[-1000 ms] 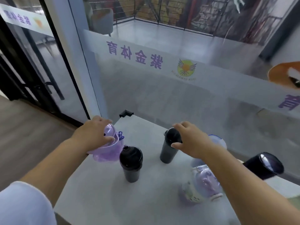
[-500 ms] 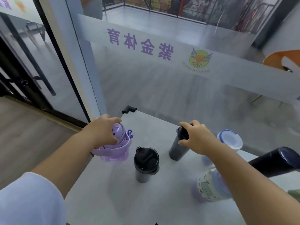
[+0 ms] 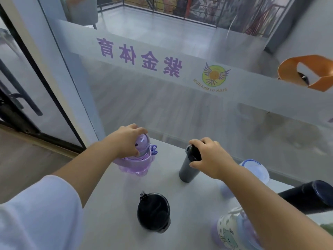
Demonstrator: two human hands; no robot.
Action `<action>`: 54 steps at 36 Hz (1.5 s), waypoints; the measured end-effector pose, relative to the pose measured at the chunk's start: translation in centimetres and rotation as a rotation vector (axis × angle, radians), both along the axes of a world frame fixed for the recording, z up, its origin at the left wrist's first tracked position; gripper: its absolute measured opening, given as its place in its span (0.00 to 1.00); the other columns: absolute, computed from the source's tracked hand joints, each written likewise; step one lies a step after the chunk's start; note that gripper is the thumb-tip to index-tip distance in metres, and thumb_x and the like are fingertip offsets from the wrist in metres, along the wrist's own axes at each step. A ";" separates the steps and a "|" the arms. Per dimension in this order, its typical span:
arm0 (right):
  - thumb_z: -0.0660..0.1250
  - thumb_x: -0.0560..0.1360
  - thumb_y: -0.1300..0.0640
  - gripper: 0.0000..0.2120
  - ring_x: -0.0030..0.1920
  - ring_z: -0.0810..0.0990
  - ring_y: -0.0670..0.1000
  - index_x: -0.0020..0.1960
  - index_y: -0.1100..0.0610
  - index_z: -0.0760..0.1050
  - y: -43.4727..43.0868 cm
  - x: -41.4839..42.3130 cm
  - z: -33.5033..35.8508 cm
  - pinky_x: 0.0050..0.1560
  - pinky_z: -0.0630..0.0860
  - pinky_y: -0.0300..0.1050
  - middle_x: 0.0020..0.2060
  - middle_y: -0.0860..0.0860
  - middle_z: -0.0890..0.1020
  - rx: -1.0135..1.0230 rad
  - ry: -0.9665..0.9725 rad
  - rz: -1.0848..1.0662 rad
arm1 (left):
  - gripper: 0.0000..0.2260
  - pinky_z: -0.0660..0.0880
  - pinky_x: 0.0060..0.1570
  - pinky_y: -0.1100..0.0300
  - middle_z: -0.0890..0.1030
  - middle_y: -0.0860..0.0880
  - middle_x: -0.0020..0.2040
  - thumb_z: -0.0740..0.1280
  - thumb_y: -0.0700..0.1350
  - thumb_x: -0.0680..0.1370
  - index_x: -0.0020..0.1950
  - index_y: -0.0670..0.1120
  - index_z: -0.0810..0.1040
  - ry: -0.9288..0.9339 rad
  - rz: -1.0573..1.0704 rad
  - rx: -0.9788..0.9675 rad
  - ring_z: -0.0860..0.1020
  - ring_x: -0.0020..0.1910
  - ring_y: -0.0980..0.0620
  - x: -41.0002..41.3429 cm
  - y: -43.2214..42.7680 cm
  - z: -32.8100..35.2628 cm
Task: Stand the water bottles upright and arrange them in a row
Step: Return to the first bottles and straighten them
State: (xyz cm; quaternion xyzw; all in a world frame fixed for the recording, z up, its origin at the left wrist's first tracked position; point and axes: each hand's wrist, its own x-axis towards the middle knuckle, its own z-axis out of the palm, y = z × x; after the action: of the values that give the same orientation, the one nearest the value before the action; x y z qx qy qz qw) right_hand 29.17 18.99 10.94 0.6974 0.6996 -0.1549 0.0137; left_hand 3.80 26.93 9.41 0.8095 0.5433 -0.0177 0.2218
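Since a second ago, the translucent purple plastic bottle (image 3: 134, 165) has gone from tilted in the air to resting base-down on the white tabletop (image 3: 108, 204) near its back left corner. The left hand (image 3: 126, 141) grips its domed lid, fingers curled over the top. The right hand (image 3: 210, 159) has fingers and thumb wrapped round the black cap of the slim dark grey cylindrical bottle (image 3: 187, 170), which stands almost upright near the table's back edge. Nearer the person, between the two arms, the squat black-lidded tumbler (image 3: 153, 212) stands upright and untouched. A clear bottle with a blue-rimmed lid (image 3: 255, 170) sits behind the right forearm, partly hidden. At front right a white and lilac cartoon-printed bottle (image 3: 228, 230) stands, half covered by that arm, and a black cylindrical flask (image 3: 310, 197) lies on its side at the right edge. A glass wall with purple lettering (image 3: 137, 56) rises behind the table.
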 end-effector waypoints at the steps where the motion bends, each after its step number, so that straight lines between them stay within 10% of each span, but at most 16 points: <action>1: 0.67 0.72 0.50 0.30 0.61 0.67 0.58 0.71 0.47 0.60 0.4 0.1 0.0 0.58 0.72 0.51 0.64 0.52 0.69 -0.001 0.000 -0.001 | 0.31 0.72 0.50 0.57 0.69 0.53 0.66 0.71 0.43 0.69 0.70 0.56 0.64 -0.006 -0.001 -0.003 0.72 0.58 0.46 0.3 0.6 0.0; 18: 0.68 0.71 0.49 0.30 0.62 0.66 0.58 0.70 0.48 0.62 6.4 -0.5 0.2 0.59 0.72 0.55 0.63 0.54 0.69 -0.012 0.042 -0.006 | 0.32 0.63 0.68 0.52 0.55 0.51 0.76 0.69 0.41 0.74 0.74 0.53 0.60 -0.016 -0.014 0.033 0.51 0.73 0.45 3.0 5.5 -1.0; 49: 0.69 0.71 0.46 0.37 0.66 0.65 0.57 0.74 0.48 0.55 6.4 -0.7 0.4 0.61 0.72 0.55 0.68 0.52 0.65 -0.090 0.046 0.041 | 0.28 0.64 0.69 0.49 0.53 0.51 0.78 0.68 0.44 0.75 0.72 0.57 0.62 -0.036 -0.050 0.053 0.53 0.76 0.48 2.3 5.6 -0.6; 54: 0.69 0.71 0.45 0.33 0.66 0.67 0.57 0.72 0.51 0.61 5.4 -0.1 1.8 0.62 0.72 0.56 0.67 0.52 0.68 -0.013 0.099 0.027 | 0.22 0.68 0.66 0.48 0.64 0.51 0.73 0.68 0.48 0.75 0.68 0.53 0.69 -0.055 -0.032 0.155 0.60 0.71 0.45 2.2 3.9 1.1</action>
State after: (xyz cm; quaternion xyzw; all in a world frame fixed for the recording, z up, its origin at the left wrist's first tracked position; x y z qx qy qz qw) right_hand 29.11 24.38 12.73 0.6793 0.7078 -0.1935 -0.0141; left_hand 6.03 30.85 10.52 0.8330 0.5238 0.0431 0.1728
